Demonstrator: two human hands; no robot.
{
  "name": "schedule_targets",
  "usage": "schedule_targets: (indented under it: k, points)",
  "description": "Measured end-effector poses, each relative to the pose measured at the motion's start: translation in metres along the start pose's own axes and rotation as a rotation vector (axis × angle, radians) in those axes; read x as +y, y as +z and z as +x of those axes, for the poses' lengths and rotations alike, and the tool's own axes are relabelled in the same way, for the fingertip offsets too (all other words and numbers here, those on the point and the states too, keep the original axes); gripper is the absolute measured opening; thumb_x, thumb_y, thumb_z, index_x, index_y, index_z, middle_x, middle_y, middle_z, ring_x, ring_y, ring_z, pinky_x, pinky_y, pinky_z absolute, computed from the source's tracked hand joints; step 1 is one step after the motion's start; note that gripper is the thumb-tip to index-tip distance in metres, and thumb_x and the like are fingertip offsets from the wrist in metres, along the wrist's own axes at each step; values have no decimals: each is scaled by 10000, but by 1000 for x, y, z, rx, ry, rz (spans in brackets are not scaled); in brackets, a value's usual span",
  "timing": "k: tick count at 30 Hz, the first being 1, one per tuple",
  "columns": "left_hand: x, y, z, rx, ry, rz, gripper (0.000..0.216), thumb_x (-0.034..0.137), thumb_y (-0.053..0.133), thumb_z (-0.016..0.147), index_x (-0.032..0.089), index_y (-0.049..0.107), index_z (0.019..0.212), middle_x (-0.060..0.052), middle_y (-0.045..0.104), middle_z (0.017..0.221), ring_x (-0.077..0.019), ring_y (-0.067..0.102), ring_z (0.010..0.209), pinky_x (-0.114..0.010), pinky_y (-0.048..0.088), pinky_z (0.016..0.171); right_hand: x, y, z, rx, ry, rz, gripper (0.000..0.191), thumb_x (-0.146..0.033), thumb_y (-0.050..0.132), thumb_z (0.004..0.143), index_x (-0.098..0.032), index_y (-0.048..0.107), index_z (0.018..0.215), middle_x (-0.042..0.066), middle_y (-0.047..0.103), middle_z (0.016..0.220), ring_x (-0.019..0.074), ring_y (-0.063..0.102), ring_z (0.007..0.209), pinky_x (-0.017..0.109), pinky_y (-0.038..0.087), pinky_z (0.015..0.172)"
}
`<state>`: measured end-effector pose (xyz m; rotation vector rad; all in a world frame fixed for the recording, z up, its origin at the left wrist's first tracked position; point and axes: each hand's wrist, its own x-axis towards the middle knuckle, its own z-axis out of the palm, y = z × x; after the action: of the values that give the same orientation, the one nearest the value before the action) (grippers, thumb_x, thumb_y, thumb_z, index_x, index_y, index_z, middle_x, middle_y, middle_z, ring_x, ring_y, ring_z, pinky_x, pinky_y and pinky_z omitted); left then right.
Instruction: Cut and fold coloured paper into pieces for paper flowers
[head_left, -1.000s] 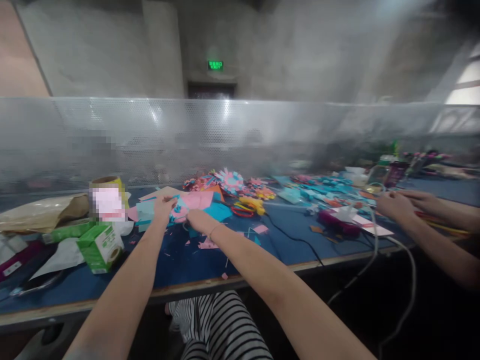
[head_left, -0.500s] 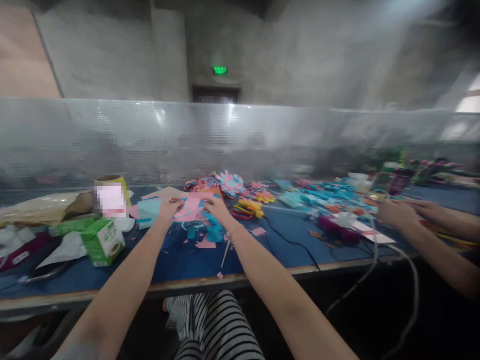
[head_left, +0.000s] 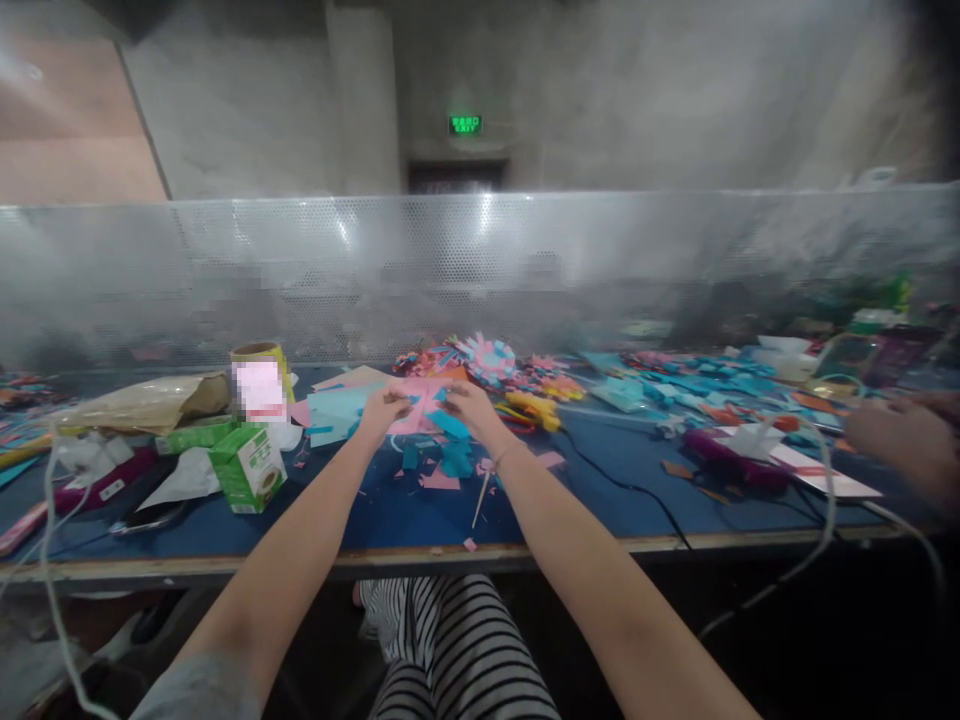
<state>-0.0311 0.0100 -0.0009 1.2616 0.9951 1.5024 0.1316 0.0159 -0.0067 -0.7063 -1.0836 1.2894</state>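
Observation:
Both my arms reach out over a blue table. My left hand and my right hand meet on a pink paper sheet, each with fingers pinched on its edge. Light blue sheets lie just left of my left hand. Blue and pink paper scraps lie under my wrists, with a thin wooden stick beside my right forearm. A pile of finished paper flowers sits just behind my hands.
A green carton, a yellow tube and a brown paper bag stand at the left. Yellow scissors and a black cable lie to the right. Another person's hand works at the far right. A perforated screen backs the table.
My right hand has moved from the scraps near the table's middle up onto the pink sheet beside my left hand. The view has shifted left, so the neighbour's hands sit farther right.

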Motion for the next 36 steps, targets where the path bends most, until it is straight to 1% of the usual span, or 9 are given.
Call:
schedule_targets:
  k: [8,14,18,22,26,29,32,34,36]
  points:
    - [1,0,-1,7,-1,3,301,225,741,400,128,518,577,17,556,501,-100,548,512,-269,458,607,-4,4,-4,6,65,-1,174,-115,517,559,-162,530,726,-45,521,575,116,595,599,263,469,657]
    - [0,0,0,13,-12,13,302,211,743,411,129,514,590,22,543,496,-103,548,509,-277,459,613,-8,5,-9,-3,121,-27,241,-93,502,629,-194,467,845,-44,512,672,102,600,607,276,478,644]
    - [1,1,-2,5,-32,31,298,206,746,413,126,518,587,13,553,497,-114,561,520,-280,460,609,-7,4,-8,-25,103,-52,212,-86,505,620,-180,479,809,-33,516,712,95,590,611,276,474,638]
    - [1,2,-4,-15,-68,42,305,192,749,404,126,515,587,15,550,478,-119,563,506,-276,459,595,-5,3,-5,-28,57,-65,280,-47,461,567,-164,541,808,-34,508,684,84,567,616,242,460,619]
    - [0,1,-2,46,-64,19,298,173,743,412,126,500,576,19,548,478,-115,567,506,-275,464,608,-4,2,-5,2,64,-126,316,-49,416,537,-159,578,785,-12,551,750,66,537,596,211,432,577]
    - [0,-1,0,64,-73,27,280,159,734,422,128,502,577,16,553,478,-119,570,507,-270,461,596,-4,0,-5,6,49,-284,311,-66,383,554,-159,600,755,2,569,737,76,521,573,236,432,587]
    - [-4,-4,2,48,-68,143,248,144,725,428,135,516,562,11,550,459,-122,556,485,-256,444,548,-10,-4,-6,-20,-83,-625,266,-57,376,576,-150,609,664,21,589,698,101,520,596,270,430,655]
    - [-8,-7,4,33,-52,287,220,126,718,422,142,526,529,14,538,432,-109,522,441,-235,417,496,-19,-6,-10,-80,-205,-824,242,-46,393,594,-143,611,637,33,601,708,120,534,672,274,413,721]
    - [-12,-10,6,20,-37,413,193,115,708,418,150,533,491,26,515,402,-86,465,388,-210,374,439,-33,-6,-21,-213,-261,-939,216,-66,426,628,-137,623,684,38,610,748,128,540,734,264,401,743]
